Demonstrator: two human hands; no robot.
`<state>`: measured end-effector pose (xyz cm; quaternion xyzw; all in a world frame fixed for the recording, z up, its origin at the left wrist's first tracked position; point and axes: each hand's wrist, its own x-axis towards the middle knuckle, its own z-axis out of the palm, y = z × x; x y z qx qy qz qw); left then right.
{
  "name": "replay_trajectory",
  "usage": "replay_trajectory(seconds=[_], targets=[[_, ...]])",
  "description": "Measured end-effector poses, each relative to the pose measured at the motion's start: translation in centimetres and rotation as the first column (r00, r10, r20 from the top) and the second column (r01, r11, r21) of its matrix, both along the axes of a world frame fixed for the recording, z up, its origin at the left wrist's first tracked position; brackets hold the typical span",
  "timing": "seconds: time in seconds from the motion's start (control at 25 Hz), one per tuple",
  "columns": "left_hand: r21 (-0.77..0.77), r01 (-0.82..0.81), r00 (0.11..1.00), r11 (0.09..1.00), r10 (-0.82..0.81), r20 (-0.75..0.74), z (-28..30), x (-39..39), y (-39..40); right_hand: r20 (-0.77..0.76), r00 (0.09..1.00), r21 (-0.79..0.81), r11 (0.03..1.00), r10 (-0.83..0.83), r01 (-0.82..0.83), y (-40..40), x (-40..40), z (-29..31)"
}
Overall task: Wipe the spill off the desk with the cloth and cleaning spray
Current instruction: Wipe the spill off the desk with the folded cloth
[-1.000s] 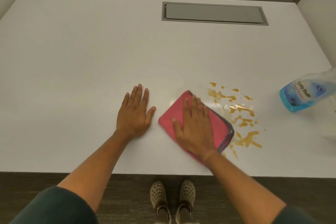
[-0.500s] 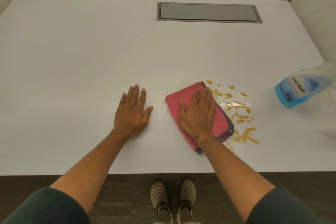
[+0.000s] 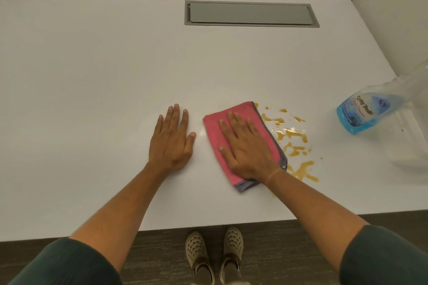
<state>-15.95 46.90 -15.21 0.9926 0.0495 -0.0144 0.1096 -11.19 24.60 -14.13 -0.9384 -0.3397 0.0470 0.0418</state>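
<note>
While right hand (image 3: 247, 146) presses cloth (image 3: 214, 127) flat, left hand (image 3: 171, 141) splayed; spray bottle (image 3: 361, 113) part-full, blue liquid.

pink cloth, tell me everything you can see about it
The pink cloth looks like soft microfibre, folded into a rough rectangle with a grey edge showing along its right and near sides. It lies flat on the white desk, turned at a slant. The right hand presses flat on it, fingers spread. Its right edge meets the amber spill. The left hand rests apart on its left.

Pink cloth (image 3: 214, 127), amber spill (image 3: 292, 136), seemingly blue-filled bottle (image 3: 363, 111).
</note>
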Motion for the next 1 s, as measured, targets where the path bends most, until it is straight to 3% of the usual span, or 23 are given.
replay_trajectory(seconds=[0.24,0.48,0.6,0.76,1.0], targets=[[0.036,0.003,1.0,0.999,-0.004,0.023,-0.4,-0.1,0.0,-0.037,0.927,0.049,0.926,-0.374,0.375,2.1,4.5,-0.3],[0.022,0.005,1.0,1.0,-0.006,0.007,-0.1,-0.2,0.0,-0.104,0.736,0.038,0.737,-0.668,0.675,2.9,4.3,0.2],[0.027,0.0,1.0,1.0,0.0,-0.002,0.0,-0.1,-0.1,-0.143,0.745,0.026,0.75,-0.652,0.661,1.0,2.5,1.3],[0.038,-0.006,1.0,0.999,0.006,0.005,-0.2,0.0,0.0,-0.01,0.932,0.073,0.929,-0.363,0.362,-1.6,4.7,1.3],[0.02,-0.006,1.0,1.0,0.006,0.01,-0.4,0.1,0.1,-0.055,0.879,0.01,0.88,-0.474,0.475,-2.6,7.9,-0.1]])
